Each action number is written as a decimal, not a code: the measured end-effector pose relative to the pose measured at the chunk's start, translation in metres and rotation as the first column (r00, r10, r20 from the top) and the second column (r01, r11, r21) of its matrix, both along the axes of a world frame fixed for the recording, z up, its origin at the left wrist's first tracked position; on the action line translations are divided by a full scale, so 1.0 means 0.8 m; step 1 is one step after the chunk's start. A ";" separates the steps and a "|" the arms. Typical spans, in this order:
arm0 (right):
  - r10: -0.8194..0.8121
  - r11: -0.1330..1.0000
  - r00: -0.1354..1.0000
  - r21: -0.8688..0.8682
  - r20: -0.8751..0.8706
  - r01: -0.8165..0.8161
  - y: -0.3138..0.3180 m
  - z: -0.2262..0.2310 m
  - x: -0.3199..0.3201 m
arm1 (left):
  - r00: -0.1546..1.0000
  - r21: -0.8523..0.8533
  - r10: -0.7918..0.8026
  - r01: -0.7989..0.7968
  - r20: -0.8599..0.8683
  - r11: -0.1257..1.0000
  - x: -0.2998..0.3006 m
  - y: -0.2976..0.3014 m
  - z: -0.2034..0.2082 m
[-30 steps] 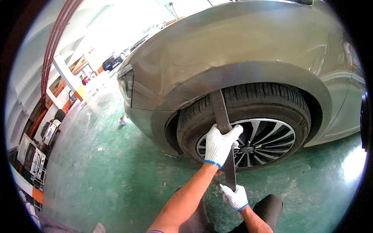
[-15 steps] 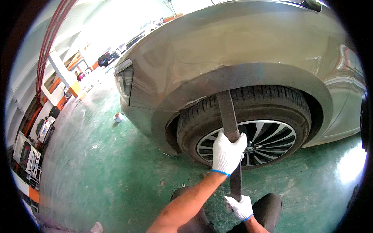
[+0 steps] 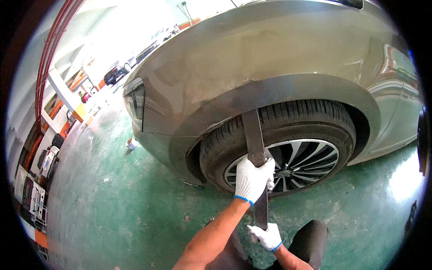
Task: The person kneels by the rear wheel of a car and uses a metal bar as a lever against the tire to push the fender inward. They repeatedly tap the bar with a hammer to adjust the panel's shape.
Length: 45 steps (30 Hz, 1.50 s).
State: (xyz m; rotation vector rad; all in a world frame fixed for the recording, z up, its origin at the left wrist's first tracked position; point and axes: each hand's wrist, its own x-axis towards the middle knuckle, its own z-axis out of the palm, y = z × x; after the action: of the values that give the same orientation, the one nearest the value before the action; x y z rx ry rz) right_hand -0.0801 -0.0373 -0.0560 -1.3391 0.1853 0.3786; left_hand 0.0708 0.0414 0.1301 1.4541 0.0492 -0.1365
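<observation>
A long, flat, dark metal bar (image 3: 255,139) stands nearly upright against the front wheel of a grey-beige car. Its upper end reaches the gap between the tire (image 3: 297,120) and the fender's arch edge (image 3: 288,87); the tip is hidden there. My left hand (image 3: 253,179), in a white knit glove with a blue cuff, is closed around the bar's middle, in front of the spoked rim (image 3: 310,157). Lower down, my right hand (image 3: 267,236), gloved the same way, is closed on the bar's bottom end, near my knees.
My dark-trousered knee (image 3: 310,240) is bent close to the right hand. On the green floor (image 3: 117,202), a small tub (image 3: 131,144) stands left of the headlight (image 3: 134,103), and a thin tool-like object (image 3: 192,184) lies by the tire. Other vehicles (image 3: 31,193) stand far left.
Both hands and the bar have shifted slightly left relative to the wheel. Both grips are kept. The whole view has also turned a little.
</observation>
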 end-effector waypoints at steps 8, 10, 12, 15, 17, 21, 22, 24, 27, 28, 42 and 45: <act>-0.027 0.999 0.999 -0.042 -0.019 0.026 0.010 -0.004 0.020 | 1.000 -0.034 -0.016 0.016 -0.004 0.999 0.013 0.001 -0.011; -0.036 0.994 0.996 -0.108 -0.087 0.026 0.012 0.007 0.025 | 1.000 -0.028 -0.018 0.018 0.013 0.999 0.015 0.003 -0.013; -0.141 0.985 0.987 -0.110 -0.082 0.132 0.023 0.018 0.020 | 1.000 -0.025 -0.015 0.015 0.018 1.000 0.012 0.002 -0.008; -0.213 0.970 0.975 -0.136 -0.058 0.204 0.028 0.016 0.017 | 0.998 0.033 -0.010 0.008 0.062 0.999 0.012 0.001 -0.012; -0.228 0.968 0.973 -0.116 -0.038 0.222 0.026 0.013 0.022 | 0.998 0.055 0.001 -0.005 0.064 0.998 0.013 0.000 -0.014; -0.194 0.968 0.981 -0.159 0.007 0.193 0.034 -0.013 0.033 | 0.999 0.047 0.029 -0.030 0.026 0.998 0.020 0.003 -0.020; -0.183 0.966 0.983 -0.183 0.017 0.183 0.036 -0.016 0.036 | 0.999 0.050 0.033 -0.035 0.032 0.998 0.021 0.005 -0.020; -0.185 0.956 0.981 -0.220 0.063 0.194 0.038 -0.023 0.042 | 0.999 0.086 0.031 -0.033 0.020 0.996 0.022 0.006 -0.018; -0.190 0.936 0.966 -0.265 0.175 0.232 0.041 -0.035 0.054 | 1.000 0.102 0.019 -0.021 0.021 0.995 0.020 0.004 -0.020; -0.178 0.929 0.961 -0.284 0.213 0.235 0.042 -0.046 0.063 | 0.998 0.192 -0.003 -0.008 0.057 0.981 0.019 0.005 -0.024; -0.134 0.985 0.991 -0.109 -0.005 0.132 0.011 0.018 0.018 | 1.000 0.041 0.013 -0.013 0.012 0.999 -0.004 -0.006 -0.027; -0.137 0.964 0.990 -0.232 -0.027 0.127 -0.020 0.051 0.008 | 1.000 -0.064 0.020 -0.021 -0.001 0.998 -0.013 -0.022 -0.013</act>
State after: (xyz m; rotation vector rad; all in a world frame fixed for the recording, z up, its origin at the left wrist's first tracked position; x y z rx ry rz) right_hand -0.0734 -0.0535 -0.0151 -1.5381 0.3612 0.2790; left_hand 0.0608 0.0241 0.1194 1.3889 0.0595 -0.1206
